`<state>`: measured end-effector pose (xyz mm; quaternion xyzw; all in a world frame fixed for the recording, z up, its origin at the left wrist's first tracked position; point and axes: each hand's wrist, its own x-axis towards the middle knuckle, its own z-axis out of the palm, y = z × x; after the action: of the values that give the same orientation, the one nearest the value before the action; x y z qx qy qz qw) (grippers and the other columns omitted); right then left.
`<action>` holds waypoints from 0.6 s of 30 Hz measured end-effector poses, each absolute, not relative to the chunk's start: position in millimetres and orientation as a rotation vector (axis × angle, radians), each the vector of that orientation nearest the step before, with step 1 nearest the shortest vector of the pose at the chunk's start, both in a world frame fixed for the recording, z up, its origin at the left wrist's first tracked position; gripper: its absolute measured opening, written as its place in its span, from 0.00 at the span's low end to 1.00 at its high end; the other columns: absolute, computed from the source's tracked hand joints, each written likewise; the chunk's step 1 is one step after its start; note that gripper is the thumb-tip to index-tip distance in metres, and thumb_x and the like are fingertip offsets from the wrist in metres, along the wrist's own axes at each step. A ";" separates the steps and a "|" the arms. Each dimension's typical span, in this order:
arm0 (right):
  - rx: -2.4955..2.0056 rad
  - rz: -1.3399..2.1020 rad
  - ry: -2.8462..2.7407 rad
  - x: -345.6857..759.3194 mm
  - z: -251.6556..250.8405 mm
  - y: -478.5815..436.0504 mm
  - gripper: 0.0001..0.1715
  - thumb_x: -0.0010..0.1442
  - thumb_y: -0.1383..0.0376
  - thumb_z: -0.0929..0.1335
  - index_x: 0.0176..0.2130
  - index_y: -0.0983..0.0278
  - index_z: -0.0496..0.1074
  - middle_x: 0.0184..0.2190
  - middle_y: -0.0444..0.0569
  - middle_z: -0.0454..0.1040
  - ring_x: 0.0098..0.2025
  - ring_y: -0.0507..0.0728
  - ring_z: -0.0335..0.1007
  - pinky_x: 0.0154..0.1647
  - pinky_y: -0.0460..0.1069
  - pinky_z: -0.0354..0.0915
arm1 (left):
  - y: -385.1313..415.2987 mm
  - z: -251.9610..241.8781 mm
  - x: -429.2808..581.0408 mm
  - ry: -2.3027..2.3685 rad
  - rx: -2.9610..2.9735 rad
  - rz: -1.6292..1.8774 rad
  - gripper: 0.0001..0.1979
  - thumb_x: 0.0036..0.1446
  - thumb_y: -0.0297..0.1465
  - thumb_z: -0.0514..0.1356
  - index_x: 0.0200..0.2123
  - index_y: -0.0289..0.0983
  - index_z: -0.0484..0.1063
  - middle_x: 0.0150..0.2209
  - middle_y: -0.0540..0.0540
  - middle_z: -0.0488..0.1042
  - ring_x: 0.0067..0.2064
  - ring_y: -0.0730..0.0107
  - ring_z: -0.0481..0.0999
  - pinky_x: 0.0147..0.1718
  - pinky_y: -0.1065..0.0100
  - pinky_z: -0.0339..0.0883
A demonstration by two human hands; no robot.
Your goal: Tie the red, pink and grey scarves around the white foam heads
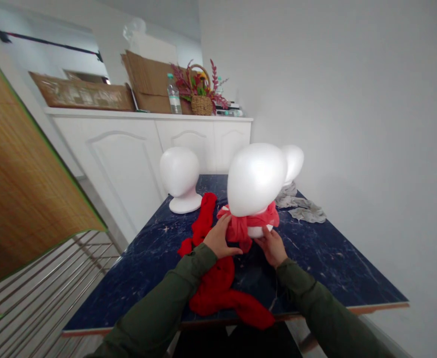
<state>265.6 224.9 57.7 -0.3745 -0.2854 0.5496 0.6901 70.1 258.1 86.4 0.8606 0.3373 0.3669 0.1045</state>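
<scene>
A white foam mannequin head stands before me on the table, with a coral-red scarf wrapped around its neck and a tail hanging in front. My left hand is at the scarf's left side, thumb and fingers apart, fingertips against the cloth. On the right, my right hand has fingers and thumb closed on the white base of the head. A bright red knitted scarf lies crumpled under my left wrist, running from the front edge toward the back. The far side of the wrapped scarf is hidden.
Another white mannequin head stands bare at the back left. Behind on the right is a third head, grey cloth around its base. The dark blue marbled table meets a wall; a white cabinet stands behind, a metal rack left.
</scene>
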 end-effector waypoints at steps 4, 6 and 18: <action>-0.884 1.284 -0.615 268.5 59.8 227.4 0.13 0.52 0.59 0.66 0.37 0.63 0.64 0.33 0.47 0.72 0.31 0.52 0.70 0.30 0.46 0.68 | 262.2 84.4 69.0 1.104 2.398 1.225 0.26 0.49 0.34 0.54 0.52 0.31 0.58 0.53 0.38 0.62 0.56 0.59 0.60 0.55 0.58 0.54; -0.904 1.337 -0.593 284.7 64.2 232.0 0.11 0.54 0.61 0.64 0.37 0.64 0.65 0.32 0.48 0.73 0.29 0.51 0.69 0.28 0.45 0.67 | 271.4 85.8 56.8 1.236 2.258 1.308 0.20 0.52 0.30 0.48 0.49 0.33 0.63 0.49 0.41 0.67 0.52 0.62 0.64 0.53 0.60 0.57; -1.278 1.295 -0.883 349.8 63.1 231.9 0.14 0.53 0.61 0.63 0.40 0.63 0.69 0.28 0.48 0.73 0.23 0.52 0.66 0.22 0.47 0.65 | 326.8 69.2 23.4 0.945 0.858 1.677 0.10 0.43 0.32 0.60 0.31 0.33 0.71 0.26 0.48 0.75 0.33 0.67 0.74 0.38 0.65 0.70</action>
<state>349.8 231.9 63.1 -0.5356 -0.3702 0.5426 0.5306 23.4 326.8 69.2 0.3541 0.3898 0.6916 0.4944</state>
